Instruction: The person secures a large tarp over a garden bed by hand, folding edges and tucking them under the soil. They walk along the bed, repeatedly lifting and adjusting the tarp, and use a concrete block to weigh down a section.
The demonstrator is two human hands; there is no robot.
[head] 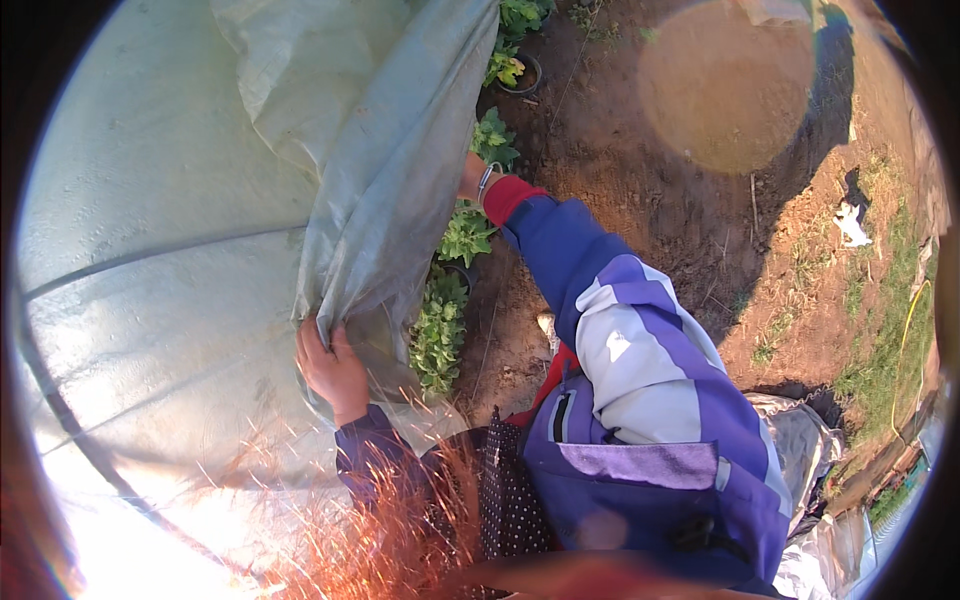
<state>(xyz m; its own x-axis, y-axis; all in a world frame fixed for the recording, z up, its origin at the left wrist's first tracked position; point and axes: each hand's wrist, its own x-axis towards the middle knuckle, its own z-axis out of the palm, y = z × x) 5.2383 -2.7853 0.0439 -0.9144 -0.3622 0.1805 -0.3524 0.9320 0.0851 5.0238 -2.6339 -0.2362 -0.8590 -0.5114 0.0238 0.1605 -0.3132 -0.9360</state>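
A large translucent plastic sheet (375, 142) hangs in loose folds over a hooped tunnel frame (180, 246). My left hand (336, 367) grips the sheet's folded lower part, with the thumb and fingers pinching the film. My right arm reaches forward to the sheet's right edge; only the wrist end of my right hand (471, 177) shows, with a metal bracelet (486, 180) on it. The fingers of that hand are hidden behind the sheet, so what they hold cannot be seen. Leafy green potted plants (439, 330) stand in a row along the sheet's edge, close below my right wrist.
A black pot (525, 78) with a yellowing plant stands farther up the row. A thin string (495, 319) runs over the bare soil beside the plants. At the right lie a white scrap (852, 224), a yellow hose (909, 322) and crumpled plastic sheeting (799, 442).
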